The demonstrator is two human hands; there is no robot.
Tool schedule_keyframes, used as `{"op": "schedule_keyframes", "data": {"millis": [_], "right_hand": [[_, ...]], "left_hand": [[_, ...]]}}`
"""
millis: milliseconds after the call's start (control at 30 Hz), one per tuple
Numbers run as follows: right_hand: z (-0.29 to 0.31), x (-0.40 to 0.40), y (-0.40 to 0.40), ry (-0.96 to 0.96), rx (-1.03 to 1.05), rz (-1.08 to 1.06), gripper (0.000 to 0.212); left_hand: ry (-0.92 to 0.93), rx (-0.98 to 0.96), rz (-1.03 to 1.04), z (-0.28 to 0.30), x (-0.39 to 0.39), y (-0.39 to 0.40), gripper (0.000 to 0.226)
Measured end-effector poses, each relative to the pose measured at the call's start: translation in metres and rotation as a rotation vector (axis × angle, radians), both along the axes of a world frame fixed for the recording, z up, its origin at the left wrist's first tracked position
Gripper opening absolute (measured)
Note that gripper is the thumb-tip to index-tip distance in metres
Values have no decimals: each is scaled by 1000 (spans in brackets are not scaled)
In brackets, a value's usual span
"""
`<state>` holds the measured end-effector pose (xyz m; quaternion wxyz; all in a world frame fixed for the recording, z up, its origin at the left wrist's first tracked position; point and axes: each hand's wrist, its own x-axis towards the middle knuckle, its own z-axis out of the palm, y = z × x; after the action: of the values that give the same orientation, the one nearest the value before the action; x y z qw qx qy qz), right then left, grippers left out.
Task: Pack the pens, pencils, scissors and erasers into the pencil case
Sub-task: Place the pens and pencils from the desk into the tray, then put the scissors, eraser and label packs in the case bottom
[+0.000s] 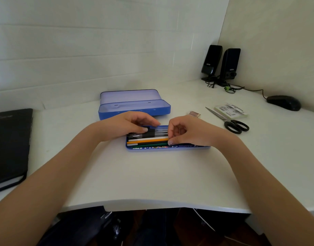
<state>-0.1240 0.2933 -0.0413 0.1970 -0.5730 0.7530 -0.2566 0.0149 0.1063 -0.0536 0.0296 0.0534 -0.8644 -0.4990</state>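
A shallow blue tray (188, 147) lies in front of me, filled with pens and pencils (149, 140) lying side by side: clear-and-black pens, a white one, an orange one, a green one. My left hand (133, 123) rests on the black pens at the tray's left end, fingertips pressing them. My right hand (184, 130) is curled over the tray's right half, fingertips on the pencils. Behind stands the open blue pencil case (135, 110), lid up, interior bare. Black-handled scissors (229, 121) and a small eraser (195, 114) lie on the desk to the right.
A black notebook (9, 144) lies at the left edge. A white packaged block with a barcode label (230, 110) sits by the scissors. Two black speakers (220, 64), cables and a black mouse (284, 102) occupy the far right corner. The desk's front edge runs just below my forearms.
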Motion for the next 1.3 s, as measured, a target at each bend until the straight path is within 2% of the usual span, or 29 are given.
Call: {"op": "schedule_keyframes", "data": {"millis": [100,200,267,300,367,433,533,700,833,933,1100,1300], "right_hand": [[-1,-1,0,-5,-14,-15,12],[3,8,1,-5,-89,29,14],[7,14,3,-73,-128,64,19],[8,15,3,-86,-111,83,19],[8,16,4,-51,-17,120,17],[6,14,4,7,62,113,14],[5,12,3,30,78,75,11],[0,10,-1,125,27,-26,12],[-10,2,-9,250,-75,-258,19],[-19,-1,-18,352,-159,-396,18],[-29,-13,-31,333,-303,-444,8],[-35,-25,-32,197,-357,-464,24]], "left_hand": [[117,2,140,0,-3,1,35],[356,60,406,3,-6,5,44],[504,-46,578,8,-5,4,39],[542,-177,639,9,-3,0,35],[501,-487,640,7,1,-9,26],[360,-711,544,0,3,-18,18],[197,-865,494,-6,3,-17,18],[267,-814,653,-4,4,-13,23],[368,-740,745,-1,3,-11,29],[449,-734,739,1,3,-6,27],[533,-744,690,2,2,5,27],[555,-743,653,1,3,8,26]]}}
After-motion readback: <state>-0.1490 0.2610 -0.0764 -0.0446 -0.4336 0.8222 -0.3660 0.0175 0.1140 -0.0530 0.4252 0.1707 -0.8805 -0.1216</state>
